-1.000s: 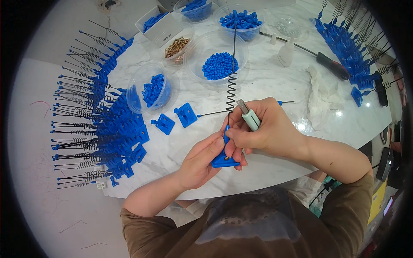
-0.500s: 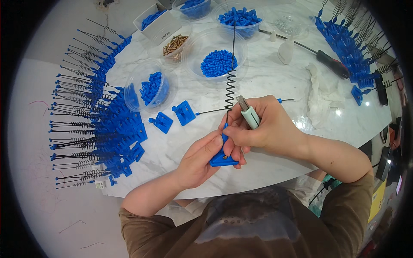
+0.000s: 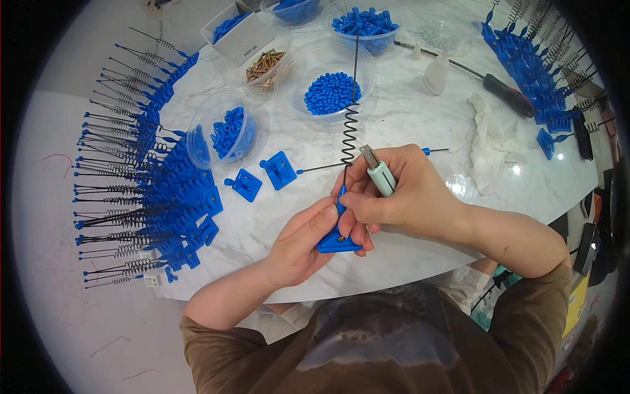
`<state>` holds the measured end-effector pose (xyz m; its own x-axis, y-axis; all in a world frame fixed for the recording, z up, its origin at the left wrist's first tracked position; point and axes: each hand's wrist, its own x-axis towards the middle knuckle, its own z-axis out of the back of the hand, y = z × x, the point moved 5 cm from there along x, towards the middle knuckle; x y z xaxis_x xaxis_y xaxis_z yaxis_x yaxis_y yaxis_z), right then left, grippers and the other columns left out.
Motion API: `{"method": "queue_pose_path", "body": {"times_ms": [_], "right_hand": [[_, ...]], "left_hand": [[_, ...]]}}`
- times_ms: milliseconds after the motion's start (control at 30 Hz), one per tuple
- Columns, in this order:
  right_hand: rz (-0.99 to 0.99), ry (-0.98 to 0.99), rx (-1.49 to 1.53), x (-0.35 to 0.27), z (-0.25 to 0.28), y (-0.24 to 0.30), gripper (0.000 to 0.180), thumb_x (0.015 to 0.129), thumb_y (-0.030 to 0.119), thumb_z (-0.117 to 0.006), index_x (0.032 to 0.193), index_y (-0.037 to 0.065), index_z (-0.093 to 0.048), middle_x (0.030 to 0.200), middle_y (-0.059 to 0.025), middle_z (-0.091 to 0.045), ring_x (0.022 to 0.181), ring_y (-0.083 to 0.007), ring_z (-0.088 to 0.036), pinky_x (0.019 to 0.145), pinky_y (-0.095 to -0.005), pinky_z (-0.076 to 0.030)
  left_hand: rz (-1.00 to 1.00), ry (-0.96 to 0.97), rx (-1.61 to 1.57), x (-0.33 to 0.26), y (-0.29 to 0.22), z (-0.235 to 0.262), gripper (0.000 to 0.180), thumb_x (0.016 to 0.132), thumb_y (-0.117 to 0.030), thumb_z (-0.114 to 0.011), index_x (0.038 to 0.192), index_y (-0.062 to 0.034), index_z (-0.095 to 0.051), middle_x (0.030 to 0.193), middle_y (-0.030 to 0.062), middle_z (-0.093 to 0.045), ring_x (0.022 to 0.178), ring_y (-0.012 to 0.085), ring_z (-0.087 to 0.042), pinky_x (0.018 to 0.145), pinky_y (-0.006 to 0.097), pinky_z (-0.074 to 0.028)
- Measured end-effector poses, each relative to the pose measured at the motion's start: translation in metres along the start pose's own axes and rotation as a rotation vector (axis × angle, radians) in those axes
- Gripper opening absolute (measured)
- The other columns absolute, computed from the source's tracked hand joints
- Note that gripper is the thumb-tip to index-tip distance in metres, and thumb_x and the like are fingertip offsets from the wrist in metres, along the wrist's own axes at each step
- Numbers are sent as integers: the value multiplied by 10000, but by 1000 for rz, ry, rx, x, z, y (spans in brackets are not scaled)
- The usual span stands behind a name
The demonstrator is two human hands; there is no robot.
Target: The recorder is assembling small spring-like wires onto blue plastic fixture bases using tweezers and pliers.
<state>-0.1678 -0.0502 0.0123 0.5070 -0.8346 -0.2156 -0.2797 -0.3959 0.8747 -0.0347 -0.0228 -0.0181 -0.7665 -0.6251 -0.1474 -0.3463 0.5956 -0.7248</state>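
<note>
My left hand [image 3: 304,241] is closed around a blue plastic base [image 3: 336,245] with a brass screw in it. Out of the base's narrow blue top rises a black wire spring [image 3: 350,129], coiled midway and straight above. My right hand [image 3: 410,190] has a pale green utility knife [image 3: 381,177] tucked in its grip, blade end pointing up and away. Its thumb and fingertips also pinch the blue neck where the wire enters. Left of the hands lie two loose blue bases [image 3: 279,171]. A straight black wire with a blue tip [image 3: 321,169] passes behind the spring.
Many finished spring pieces [image 3: 177,190] crowd the left edge; more [image 3: 525,79] stand at the far right. Tubs of blue beads [image 3: 331,93], blue parts [image 3: 228,134] and brass screws [image 3: 265,65] sit beyond my hands. A screwdriver [image 3: 508,96] and crumpled tissue [image 3: 489,141] lie right.
The whole view has shifted very slightly. Both hands keep the same grip on the blue base and the knife, with no clear movement.
</note>
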Motion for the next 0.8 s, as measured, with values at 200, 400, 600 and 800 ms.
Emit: {"method": "queue_pose_path", "body": {"times_ms": [200, 400, 600, 800], "right_hand": [[-8, -6, 6, -1, 0, 1, 85, 806, -25, -569, 886, -52, -571, 682, -137, -644, 552, -144, -632, 474, -220, -478], [-4, -13, -29, -2, 0, 3, 84, 813, -28, -555, 889, -58, -574, 686, -144, -643, 550, -151, -630, 482, -229, -484], [89, -5, -54, -3, 4, 2, 142, 832, -10, -532, 952, -63, -587, 710, -117, -636, 526, -118, -576, 491, -232, -456], [256, -72, -260, -10, 12, 12, 264, 898, 170, -493, 1025, -31, -609, 776, -61, -589, 646, -97, -525, 581, -238, -416]], "left_hand": [[0, 7, 4, 1, 0, -2, 359, 994, -307, -316, 1076, 10, -463, 998, 155, -540, 956, 236, -541, 833, 361, -435], [-6, 17, 2, 2, -1, -2, 339, 993, -304, -319, 1019, -3, -472, 1003, 162, -541, 955, 235, -542, 834, 362, -435], [-56, 29, -53, 3, -7, -4, 276, 960, -280, -363, 887, -35, -467, 916, 130, -537, 901, 233, -533, 817, 354, -413], [-150, 58, 9, 1, -13, -2, 250, 946, -266, -380, 860, -44, -457, 879, 114, -525, 877, 230, -536, 801, 347, -405]]}}
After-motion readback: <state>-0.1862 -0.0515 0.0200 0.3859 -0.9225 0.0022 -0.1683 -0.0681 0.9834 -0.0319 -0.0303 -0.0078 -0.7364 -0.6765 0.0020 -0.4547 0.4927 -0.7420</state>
